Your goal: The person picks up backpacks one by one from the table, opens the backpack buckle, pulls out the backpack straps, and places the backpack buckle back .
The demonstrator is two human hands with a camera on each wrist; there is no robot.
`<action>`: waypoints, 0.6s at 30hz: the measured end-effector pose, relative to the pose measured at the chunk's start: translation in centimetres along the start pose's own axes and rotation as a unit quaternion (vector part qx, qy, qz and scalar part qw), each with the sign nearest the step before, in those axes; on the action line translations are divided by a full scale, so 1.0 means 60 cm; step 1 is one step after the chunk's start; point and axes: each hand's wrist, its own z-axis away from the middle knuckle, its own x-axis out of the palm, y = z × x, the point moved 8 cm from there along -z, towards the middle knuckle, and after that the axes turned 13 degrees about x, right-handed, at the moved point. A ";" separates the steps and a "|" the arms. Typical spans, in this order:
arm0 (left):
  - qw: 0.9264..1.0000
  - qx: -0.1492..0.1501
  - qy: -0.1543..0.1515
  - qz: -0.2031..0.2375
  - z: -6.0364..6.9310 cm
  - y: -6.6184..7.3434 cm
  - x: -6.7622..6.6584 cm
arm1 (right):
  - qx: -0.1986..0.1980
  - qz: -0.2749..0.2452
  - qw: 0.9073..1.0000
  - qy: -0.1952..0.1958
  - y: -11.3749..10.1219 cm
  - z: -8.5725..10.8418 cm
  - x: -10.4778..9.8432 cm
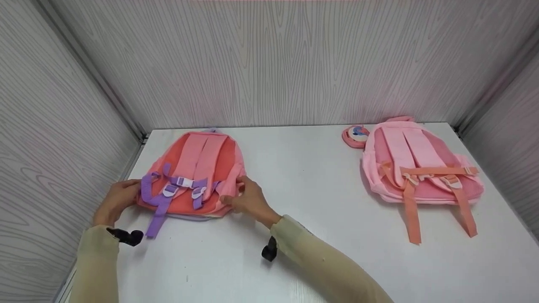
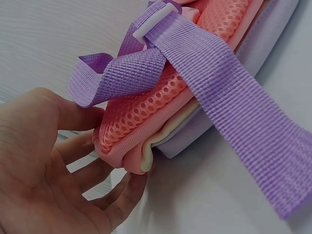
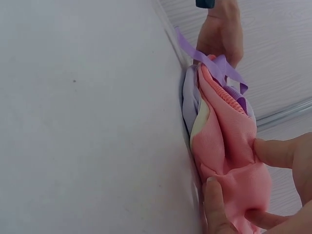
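Note:
A coral-and-pink backpack lies on the left of the white table, its shoulder straps and mesh back facing up. My left hand holds its lower left corner, thumb on the mesh side and fingers around the edge in the left wrist view. On the opposite side, my right hand grips the pink side panel between thumb and fingers. Purple webbing with white buckles crosses the lower back, and one loose end hangs past the bottom edge. The lavender front of the bag is mostly hidden underneath.
A second, lighter pink backpack with orange straps lies back-up at the right of the table. A small round pink pouch with a cartoon picture sits beside its upper left. Wood-grain panels enclose the back and sides.

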 end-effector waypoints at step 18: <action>0.998 0.050 -0.023 -0.019 0.017 0.037 0.053 | -0.021 0.042 0.999 -0.016 0.032 0.024 -0.065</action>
